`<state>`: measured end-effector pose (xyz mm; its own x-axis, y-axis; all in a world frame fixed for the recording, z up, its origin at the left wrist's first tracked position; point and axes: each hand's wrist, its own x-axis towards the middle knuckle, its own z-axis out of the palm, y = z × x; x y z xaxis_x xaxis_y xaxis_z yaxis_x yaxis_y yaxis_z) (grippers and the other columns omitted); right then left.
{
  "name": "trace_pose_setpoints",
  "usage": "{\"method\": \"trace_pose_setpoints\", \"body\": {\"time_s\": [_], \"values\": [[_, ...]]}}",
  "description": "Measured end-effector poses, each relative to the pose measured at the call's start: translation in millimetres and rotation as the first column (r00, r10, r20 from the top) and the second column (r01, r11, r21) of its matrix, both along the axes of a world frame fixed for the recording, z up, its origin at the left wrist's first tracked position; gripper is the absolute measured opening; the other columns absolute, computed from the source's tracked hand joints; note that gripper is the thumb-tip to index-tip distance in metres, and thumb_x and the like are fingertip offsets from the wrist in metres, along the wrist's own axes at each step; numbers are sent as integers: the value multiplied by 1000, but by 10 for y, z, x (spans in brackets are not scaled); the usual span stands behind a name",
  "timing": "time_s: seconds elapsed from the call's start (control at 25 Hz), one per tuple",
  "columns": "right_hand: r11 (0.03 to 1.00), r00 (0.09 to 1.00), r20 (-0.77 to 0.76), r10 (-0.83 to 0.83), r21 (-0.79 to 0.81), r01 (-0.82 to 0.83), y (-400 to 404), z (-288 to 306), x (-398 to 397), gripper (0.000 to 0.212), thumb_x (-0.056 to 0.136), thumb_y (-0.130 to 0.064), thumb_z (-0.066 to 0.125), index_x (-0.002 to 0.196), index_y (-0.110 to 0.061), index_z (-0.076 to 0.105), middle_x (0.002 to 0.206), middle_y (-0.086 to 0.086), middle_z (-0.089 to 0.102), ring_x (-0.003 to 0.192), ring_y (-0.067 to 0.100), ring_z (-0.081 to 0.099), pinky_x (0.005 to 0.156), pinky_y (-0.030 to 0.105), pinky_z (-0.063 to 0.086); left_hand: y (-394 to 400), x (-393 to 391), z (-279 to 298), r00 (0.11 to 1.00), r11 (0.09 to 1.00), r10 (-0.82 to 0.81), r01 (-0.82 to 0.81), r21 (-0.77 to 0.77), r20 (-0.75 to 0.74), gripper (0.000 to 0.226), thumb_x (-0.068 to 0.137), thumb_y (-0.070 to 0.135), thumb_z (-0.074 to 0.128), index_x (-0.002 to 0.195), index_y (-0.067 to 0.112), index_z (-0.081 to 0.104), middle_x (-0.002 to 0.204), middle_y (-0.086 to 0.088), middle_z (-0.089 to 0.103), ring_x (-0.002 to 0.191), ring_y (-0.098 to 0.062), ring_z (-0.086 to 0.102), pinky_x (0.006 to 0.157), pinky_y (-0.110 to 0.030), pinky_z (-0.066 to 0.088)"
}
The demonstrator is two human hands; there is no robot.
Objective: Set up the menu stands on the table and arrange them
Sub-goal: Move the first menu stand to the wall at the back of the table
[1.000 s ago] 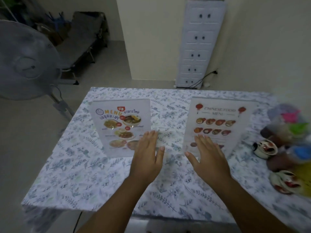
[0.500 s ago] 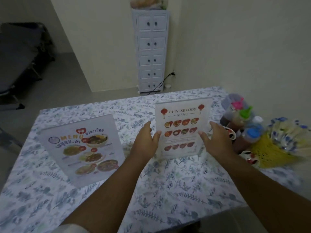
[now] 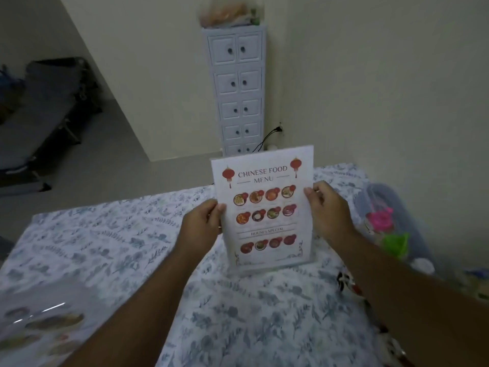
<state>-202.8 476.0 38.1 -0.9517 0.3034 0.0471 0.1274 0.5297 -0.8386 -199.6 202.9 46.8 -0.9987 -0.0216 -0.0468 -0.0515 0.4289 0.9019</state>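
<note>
Nearest, below and left of the left hand (image 3: 202,225), a second menu stand (image 3: 39,317) shows only as a blur, possibly leaning. Both hands pinch the Chinese food menu stand (image 3: 266,210) by its side edges, right hand (image 3: 326,210) opposite, its base at the floral tablecloth (image 3: 111,242). Final placing and aligning seem left. Beyond stands a drawer tower (image 3: 236,91).

Both arms stretched forward; left hand (image 3: 201,224) pinches left edge of menu stand (image 3: 267,210); right hand (image 3: 326,207) pinches right edge, thumbs in front.
</note>
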Motion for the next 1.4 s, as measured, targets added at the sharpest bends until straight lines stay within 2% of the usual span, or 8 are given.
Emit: {"method": "trace_pose_setpoints", "body": {"time_s": [0.28, 0.52, 0.6, 0.72, 0.92, 1.08, 1.2, 1.4], "values": [[994, 994, -98, -54, 87, 62, 1183, 127, -1462, 29, 105, -34, 52, 91, -8, 56, 73, -7, 60, 63, 8, 56, 51, 23, 42, 1217, -1493, -5, 997, 999, -2, 4, 33, -79, 26, 104, 31, 51, 111, 16, 72, 109, 0, 76, 98, -21, 74, 84, -43, 63], [993, 991, -98, -88, 69, 95, 1957, -299, -1936, 30, 105, -34, 52, 94, -6, 56, 78, -1, 67, 67, 9, 63, 56, 23, 50, 1965, -2115, -475, 997, 997, -35, 38, 60, -62, 26, 101, 36, 51, 104, 19, 71, 105, 0, 76, 97, -22, 74, 85, -50, 63], [993, 990, -105, -96, 62, 103, 2060, -466, -1934, 28, 105, -33, 52, 92, -9, 56, 78, -5, 67, 69, 4, 64, 54, 14, 49, 2083, -2154, -647, 998, 999, -13, 15, 31, -64, 27, 100, 43, 50, 99, 24, 70, 102, 3, 76, 96, -22, 73, 85, -53, 62], [990, 984, -125, -127, 44, 133, 2073, -595, -1918, 23, 105, -33, 53, 91, -16, 57, 76, -14, 65, 69, 4, 66, 49, 11, 49, 2163, -2139, -751, 993, 999, 41, -43, -13, -110, 25, 102, 41, 50, 96, 25, 68, 96, 8, 74, 93, -20, 72, 83, -52, 62], [987, 983, -90, -160, 2, 161, 2011, -572, -1893, 23, 104, -38, 52, 97, -16, 57, 85, 1, 74, 79, 26, 74, 68, 45, 64, 2226, -2034, -615, 988, 995, 68, -78, -68, -136, 23, 103, 37, 49, 93, 24, 65, 88, 13, 70, 83, -10, 68, 72, -34, 57], [999, 995, 87, -42, -10, 43, 1887, -363, -1627, 29, 103, -42, 51, 122, -20, 58, 113, 0, 74, 101, 25, 73, 83, 44, 63, 2151, -1787, -402, 995, 994, 4, -15, -111, -98, 33, 105, 38, 46, 125, 19, 63, 115, 6, 70, 101, -10, 65, 84, -28, 51], [973, 993, 118, 16, 227, -43, 1623, -128, -1227, 51, 98, -57, 46, 136, -25, 53, 130, 1, 69, 115, 25, 67, 94, 50, 59, 1876, -1407, -255, 991, 968, -54, 23, -250, -119, 49, 104, 44, 42, 145, 19, 52, 145, -1, 59, 133, -19, 54, 106, -37, 45], [866, 984, 145, 107, 472, -164, 742, 191, -393, 60, 95, -64, 39, 140, -27, 52, 141, 2, 62, 126, 28, 59, 103, 52, 52, 1118, -422, 36, 976, 897, -154, 73, -437, -152, 55, 105, 47, 37, 152, 20, 43, 156, -3, 48, 146, -21, 38, 118, -34, 25]]}}
